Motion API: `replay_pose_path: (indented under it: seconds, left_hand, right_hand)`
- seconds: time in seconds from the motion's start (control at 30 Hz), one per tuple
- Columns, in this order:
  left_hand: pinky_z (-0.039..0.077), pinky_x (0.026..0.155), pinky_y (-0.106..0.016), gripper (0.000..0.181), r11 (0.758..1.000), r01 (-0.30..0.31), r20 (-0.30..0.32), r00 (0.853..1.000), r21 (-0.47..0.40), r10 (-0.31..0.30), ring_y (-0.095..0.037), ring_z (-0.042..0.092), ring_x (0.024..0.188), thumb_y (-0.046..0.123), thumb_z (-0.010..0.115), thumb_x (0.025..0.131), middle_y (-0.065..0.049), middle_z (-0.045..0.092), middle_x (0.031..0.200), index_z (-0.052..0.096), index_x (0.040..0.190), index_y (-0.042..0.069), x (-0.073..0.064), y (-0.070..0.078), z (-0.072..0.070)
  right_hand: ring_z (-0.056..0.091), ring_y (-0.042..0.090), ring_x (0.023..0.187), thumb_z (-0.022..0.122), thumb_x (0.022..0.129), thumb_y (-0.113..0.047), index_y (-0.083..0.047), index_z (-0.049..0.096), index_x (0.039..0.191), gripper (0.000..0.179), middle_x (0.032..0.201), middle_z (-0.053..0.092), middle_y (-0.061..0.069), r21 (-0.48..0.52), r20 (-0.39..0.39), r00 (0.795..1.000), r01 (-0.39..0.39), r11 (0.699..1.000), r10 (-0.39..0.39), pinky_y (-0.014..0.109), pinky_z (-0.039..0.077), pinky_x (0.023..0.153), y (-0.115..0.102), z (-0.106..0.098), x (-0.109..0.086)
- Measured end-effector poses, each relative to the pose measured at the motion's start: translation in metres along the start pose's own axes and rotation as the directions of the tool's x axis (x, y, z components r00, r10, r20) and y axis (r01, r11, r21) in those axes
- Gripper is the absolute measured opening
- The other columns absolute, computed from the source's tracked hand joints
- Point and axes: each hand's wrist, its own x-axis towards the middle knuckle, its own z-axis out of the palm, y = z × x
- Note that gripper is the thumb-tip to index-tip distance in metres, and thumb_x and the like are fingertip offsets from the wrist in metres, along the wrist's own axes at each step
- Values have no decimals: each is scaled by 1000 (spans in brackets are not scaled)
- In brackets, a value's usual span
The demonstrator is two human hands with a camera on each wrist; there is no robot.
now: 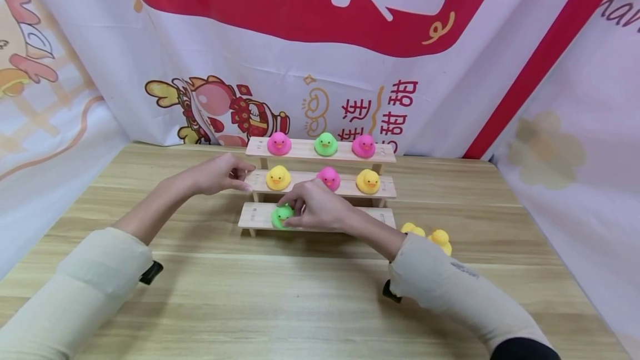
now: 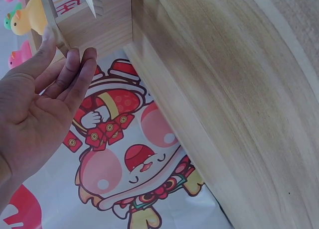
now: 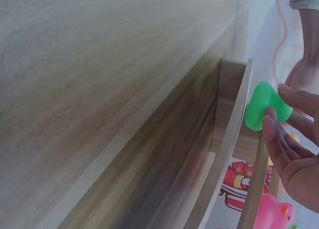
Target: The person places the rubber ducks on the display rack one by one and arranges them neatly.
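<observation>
A small green rubber duck [image 1: 281,216] is at the left part of the lowest tier of a three-tier wooden rack [image 1: 256,214]. My right hand [image 1: 322,207] pinches this duck between thumb and fingers; the right wrist view shows the green duck [image 3: 260,105] at the board's edge. With thumb above and fingers below, my left hand [image 1: 220,174] grips the left end of the middle tier. Near that thumb, the left wrist view shows a yellow duck [image 2: 31,17]. The middle tier also carries a pink duck [image 1: 329,178] and another yellow duck [image 1: 368,181].
On the top tier sit a pink duck [image 1: 279,144], a green duck [image 1: 326,144] and a second pink duck [image 1: 364,146]. Yellow ducks [image 1: 440,239] lie on the wooden table [image 1: 300,304], partly behind my right forearm. A printed cloth [image 1: 275,60] hangs behind the rack.
</observation>
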Motion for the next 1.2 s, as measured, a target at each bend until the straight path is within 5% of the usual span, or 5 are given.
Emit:
replay_pose_path:
  seconds: [0.33,0.53,0.83,1.2]
  left_hand:
    - [38,63,-28,14,1000,-9,-1,1000,-3,9,-15,45,68,15,77,95,0,52,70,71,98,2,-1,2,-1]
    - [39,63,-27,30,1000,-16,-8,1000,-7,16,-15,45,67,11,77,94,0,52,69,72,118,-5,-1,1,-1]
    - [39,63,-28,38,1000,-7,-5,1000,-4,7,-16,46,68,10,77,94,0,53,70,68,126,-9,0,0,-1]
    - [39,64,-28,21,1000,-10,0,1000,3,10,-15,46,69,13,77,94,0,53,71,73,110,-1,0,-1,0]
  right_hand:
    - [67,10,82,85,88,-12,-5,79,114,27,97,76,3,-25,-4,1000,-23,999,23,17,54,75,-6,6,11]
    - [64,8,77,84,89,-12,-5,79,115,27,91,75,1,-33,7,999,-31,999,31,17,53,72,-6,9,15]
    - [69,18,85,84,88,-11,-5,78,117,30,100,74,4,-46,10,999,-38,998,38,17,53,73,-5,11,16]
    - [66,11,83,84,89,-13,-4,74,126,39,96,72,3,-58,11,999,-52,997,52,17,53,75,-4,10,13]
